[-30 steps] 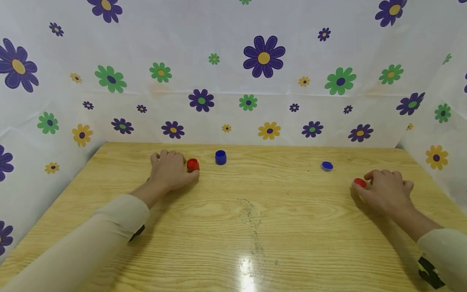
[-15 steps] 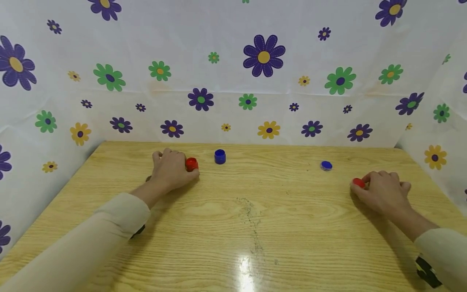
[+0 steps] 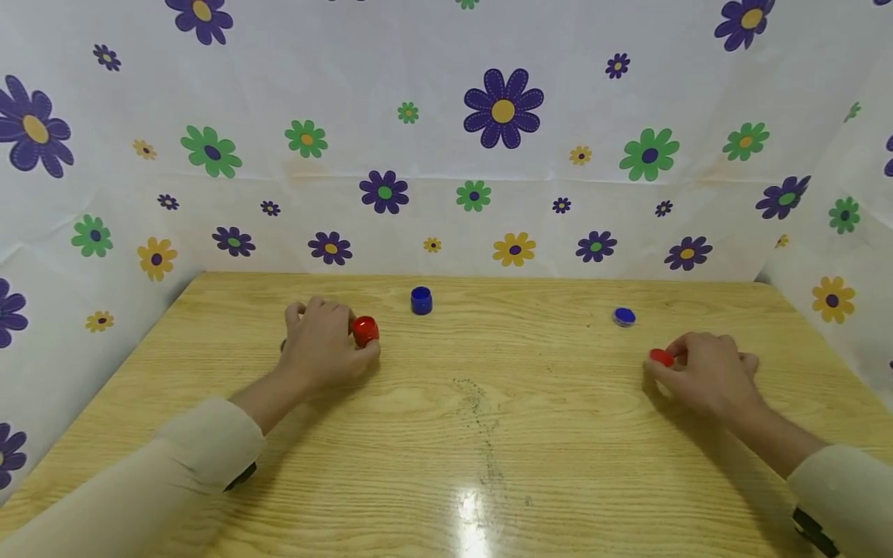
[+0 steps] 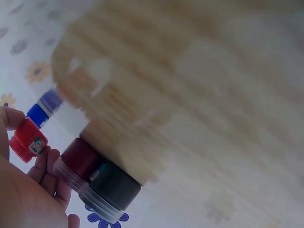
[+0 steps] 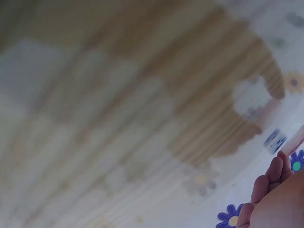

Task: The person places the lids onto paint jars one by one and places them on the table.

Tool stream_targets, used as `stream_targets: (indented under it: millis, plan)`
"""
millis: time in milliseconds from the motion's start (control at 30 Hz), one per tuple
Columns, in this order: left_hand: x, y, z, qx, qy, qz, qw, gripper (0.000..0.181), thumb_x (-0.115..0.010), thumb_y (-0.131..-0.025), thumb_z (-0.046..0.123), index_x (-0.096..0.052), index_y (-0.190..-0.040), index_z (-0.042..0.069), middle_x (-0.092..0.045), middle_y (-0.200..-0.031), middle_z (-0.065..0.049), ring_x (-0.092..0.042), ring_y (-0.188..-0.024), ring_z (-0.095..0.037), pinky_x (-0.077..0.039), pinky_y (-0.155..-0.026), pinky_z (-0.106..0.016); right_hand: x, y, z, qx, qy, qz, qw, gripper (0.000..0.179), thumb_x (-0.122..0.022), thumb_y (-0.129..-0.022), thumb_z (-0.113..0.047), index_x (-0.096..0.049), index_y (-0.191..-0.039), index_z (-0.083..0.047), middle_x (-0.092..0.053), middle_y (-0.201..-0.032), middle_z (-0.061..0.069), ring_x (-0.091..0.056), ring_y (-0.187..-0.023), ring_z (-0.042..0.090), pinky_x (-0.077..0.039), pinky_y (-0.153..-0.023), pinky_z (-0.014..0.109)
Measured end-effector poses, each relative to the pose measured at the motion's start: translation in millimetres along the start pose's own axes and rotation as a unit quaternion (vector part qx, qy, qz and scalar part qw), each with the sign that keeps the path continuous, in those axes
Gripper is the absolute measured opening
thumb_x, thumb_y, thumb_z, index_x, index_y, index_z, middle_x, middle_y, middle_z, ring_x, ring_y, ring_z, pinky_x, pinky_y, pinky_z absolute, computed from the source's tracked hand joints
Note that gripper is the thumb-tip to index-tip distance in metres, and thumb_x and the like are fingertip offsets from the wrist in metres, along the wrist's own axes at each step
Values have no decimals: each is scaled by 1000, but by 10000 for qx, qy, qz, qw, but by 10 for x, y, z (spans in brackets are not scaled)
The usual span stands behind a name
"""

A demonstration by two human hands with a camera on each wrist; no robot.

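Note:
My left hand (image 3: 324,345) grips a small open red paint jar (image 3: 365,331) between thumb and fingers, left of centre in the head view. On the right, my right hand (image 3: 711,376) pinches a round red lid (image 3: 661,357) low over the table. An open blue paint jar (image 3: 421,301) stands just beyond the red one. The blue lid (image 3: 624,317) lies flat behind my right hand. In the left wrist view, a dark red jar (image 4: 80,158) and a dark green or black jar (image 4: 114,187) are beside my left fingers; my hand mostly hides them in the head view.
A wood-grain table (image 3: 544,434) spreads under both arms, with small dark specks and a bright reflection near its middle. White cloth with printed flowers (image 3: 504,108) hangs behind the table and along both sides.
My left hand has drawn the red jar a little nearer, away from the blue jar. The right hand has moved left with the red lid. The blue jar and blue lid stay put.

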State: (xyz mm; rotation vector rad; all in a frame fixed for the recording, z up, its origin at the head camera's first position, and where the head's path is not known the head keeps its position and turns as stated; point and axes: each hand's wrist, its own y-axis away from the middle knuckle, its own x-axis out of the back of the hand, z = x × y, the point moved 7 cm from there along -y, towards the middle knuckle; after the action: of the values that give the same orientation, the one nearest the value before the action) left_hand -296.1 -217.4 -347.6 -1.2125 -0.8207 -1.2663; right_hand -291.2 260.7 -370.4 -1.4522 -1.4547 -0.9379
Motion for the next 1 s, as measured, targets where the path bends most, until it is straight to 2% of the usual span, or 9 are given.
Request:
stream_targets:
  millis: [200, 367, 600, 800, 1000]
  plan:
    - [21, 157, 132, -189, 85, 61, 9998, 33, -65, -80, 38, -65, -84, 5, -66, -87, -9, -53, -99, -34, -25, -99, -64, -72, 78, -155, 82, -236, -73, 9997, 49, -68, -88, -47, -66, -100, 0, -68, -95, 15, -55, -94, 36, -26, -75, 54]
    - [39, 264, 339, -472, 291, 128, 9984, 31, -69, -78, 38, -64, -84, 8, -64, -84, -5, -51, -97, -29, -25, -98, -58, -90, 156, -344, 278, -470, -70, 9985, 43, -70, -87, -44, -66, -97, -3, -68, -94, 12, -55, -96, 34, -26, -77, 54]
    - [12, 431, 662, -777, 548, 145, 9954, 29, -72, -75, 39, -63, -81, 12, -60, -78, 1, -50, -89, -22, -29, -93, -54, -191, 262, -608, 447, -770, -301, 9956, 39, -73, -86, -40, -66, -96, -3, -66, -90, 7, -53, -98, 33, -26, -81, 57]
    - [-51, 524, 945, -813, 921, -165, 9923, 28, -72, -74, 38, -63, -83, 12, -60, -81, 4, -49, -87, -18, -29, -97, -55, -268, 326, -769, 464, -871, -440, 9941, 40, -73, -85, -43, -66, -98, -5, -65, -91, 4, -53, -99, 30, -26, -81, 52]
    - [-78, 585, 1135, -808, 1082, -444, 9898, 28, -72, -74, 36, -65, -86, 12, -59, -80, 5, -46, -86, -16, -28, -100, -57, -318, 378, -940, 582, -926, -508, 9927, 38, -74, -85, -41, -66, -97, -6, -64, -89, 1, -52, -98, 27, -28, -82, 52]
